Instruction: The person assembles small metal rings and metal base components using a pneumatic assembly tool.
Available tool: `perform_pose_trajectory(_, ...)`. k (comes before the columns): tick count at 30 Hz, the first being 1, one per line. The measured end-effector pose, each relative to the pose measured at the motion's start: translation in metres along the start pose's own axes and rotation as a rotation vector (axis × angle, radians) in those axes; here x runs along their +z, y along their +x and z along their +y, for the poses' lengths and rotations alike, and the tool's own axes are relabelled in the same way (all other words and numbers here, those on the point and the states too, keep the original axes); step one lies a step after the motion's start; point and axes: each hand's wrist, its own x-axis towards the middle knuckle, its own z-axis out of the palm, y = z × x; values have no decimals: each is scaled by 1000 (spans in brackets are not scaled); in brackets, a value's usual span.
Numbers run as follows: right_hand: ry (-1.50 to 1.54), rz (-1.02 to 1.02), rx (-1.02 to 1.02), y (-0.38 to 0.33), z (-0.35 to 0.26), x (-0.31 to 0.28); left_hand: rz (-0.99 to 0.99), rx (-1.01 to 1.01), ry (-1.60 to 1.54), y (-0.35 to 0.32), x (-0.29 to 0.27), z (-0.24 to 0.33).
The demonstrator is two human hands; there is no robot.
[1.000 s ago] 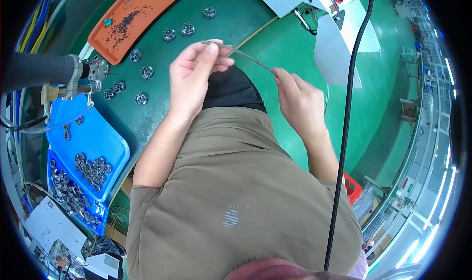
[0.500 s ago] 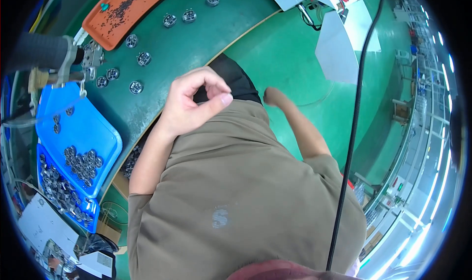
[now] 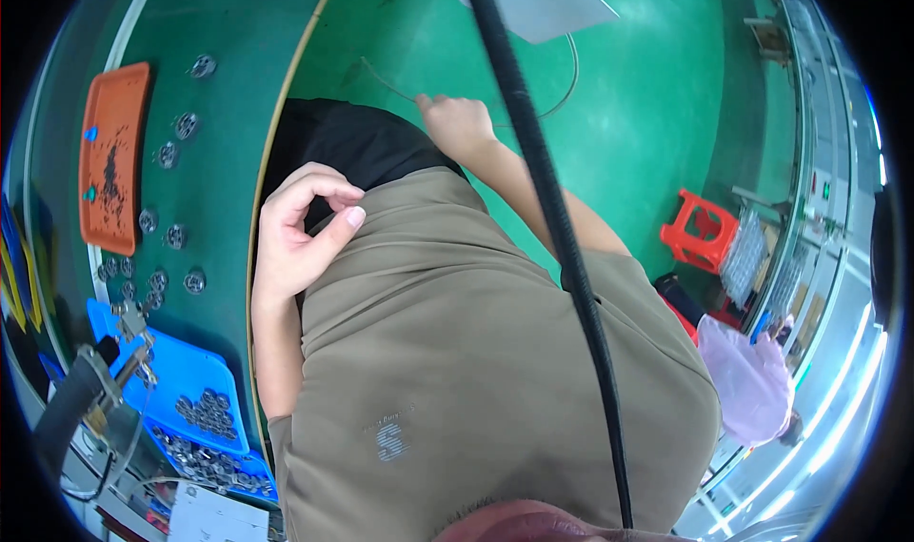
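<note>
My left hand (image 3: 303, 233) is held in front of my shirt, close to the table edge. Its fingers are loosely curled, the thumb stands apart from them, and nothing shows in the gap. My right hand (image 3: 459, 128) is out past my black trousers, above the green floor. Its fingers are curled in, and their inner side is hidden, so I cannot see whether anything is in them. On the green table (image 3: 224, 161) to my left lie several round metal parts (image 3: 176, 236), spread apart. Neither hand touches them.
An orange tray (image 3: 140, 161) with small dark pieces lies on the table. Blue trays (image 3: 205, 356) of metal parts stand near a metal fixture (image 3: 133, 323). A black cable (image 3: 543, 180) crosses the view. At right are a red stool (image 3: 700, 247) and another person (image 3: 747, 380).
The view has turned, so the table now runs along my left side. My right hand has come nearer my body. My left hand keeps its curled shape. The stool and other person have come into view.
</note>
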Motion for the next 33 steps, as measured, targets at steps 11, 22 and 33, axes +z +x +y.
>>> perform_pose_trajectory(11,91,234,-158,-12,8,-19,-128,-30,156,17,13,3)
perform_pose_trajectory(22,333,-73,-5,-6,12,-56,-59,-140,50,11,-1,-24)
perform_pose_trajectory(33,507,-188,221,28,75,44,-81,-195,72,16,-10,-26)
